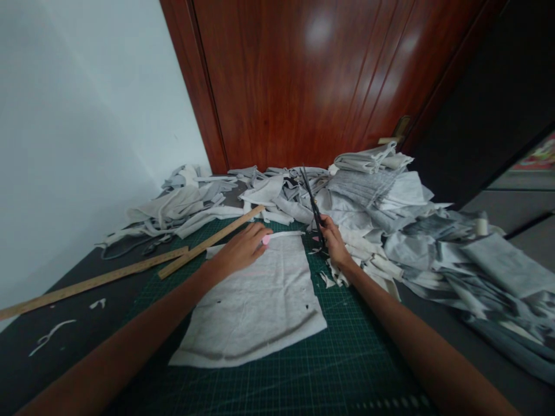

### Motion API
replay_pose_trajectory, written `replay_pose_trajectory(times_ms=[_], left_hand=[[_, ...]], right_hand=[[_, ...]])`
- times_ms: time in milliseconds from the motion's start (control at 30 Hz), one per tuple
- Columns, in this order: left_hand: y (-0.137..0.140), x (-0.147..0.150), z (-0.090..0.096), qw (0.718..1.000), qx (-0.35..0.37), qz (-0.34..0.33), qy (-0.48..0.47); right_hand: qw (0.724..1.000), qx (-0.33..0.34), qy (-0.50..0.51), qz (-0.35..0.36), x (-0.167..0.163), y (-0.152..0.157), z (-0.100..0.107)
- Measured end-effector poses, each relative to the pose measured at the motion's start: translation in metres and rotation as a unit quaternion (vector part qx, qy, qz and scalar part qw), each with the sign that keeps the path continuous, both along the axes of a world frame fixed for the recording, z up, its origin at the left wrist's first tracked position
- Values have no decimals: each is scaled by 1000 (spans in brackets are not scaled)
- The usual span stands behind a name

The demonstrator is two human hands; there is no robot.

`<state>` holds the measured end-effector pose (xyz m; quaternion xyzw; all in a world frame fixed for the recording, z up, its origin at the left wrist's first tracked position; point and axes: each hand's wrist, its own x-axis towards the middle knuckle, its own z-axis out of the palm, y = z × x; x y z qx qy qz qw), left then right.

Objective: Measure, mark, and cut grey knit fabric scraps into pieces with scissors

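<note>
A light grey piece of cloth (260, 312) lies flat on the green cutting mat (359, 358), with a few small dark marks or holes in it. My left hand (245, 247) rests at the cloth's far left part, its fingers closed around a small pink piece that looks like tailor's chalk (266, 238). Beyond the cloth's far right corner, my right hand (333, 242) grips black scissors (312, 199), their blades pointing up and away. Whether the blades are parted is hard to make out. Under the right hand lies another small pink piece (315, 238).
Two wooden rulers, one nearer the far side (212, 241) and one longer (95, 283), lie at the left. Heaps of grey cloth (173, 205) and folded stacks (368, 185) line the back and right. Scraps (326, 280) dot the mat. A wooden door (295, 86) stands behind.
</note>
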<state>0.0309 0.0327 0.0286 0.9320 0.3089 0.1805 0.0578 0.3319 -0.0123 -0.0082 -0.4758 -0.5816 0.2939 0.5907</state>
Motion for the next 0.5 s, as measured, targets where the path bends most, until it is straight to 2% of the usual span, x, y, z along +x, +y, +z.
replay_pose_trajectory(times_ms=[133,267,500], left_hand=[[24,17,-11,999,-25,-17,-24],[38,18,-11,998,-20,-17,-58],[53,11,-13,990,-14,39,-136]], right_hand=[[999,-6,27,-19,5,8,-4],[999,-16,31,-32,11,14,-10],[999,-45,11,-9,13,13,-13]])
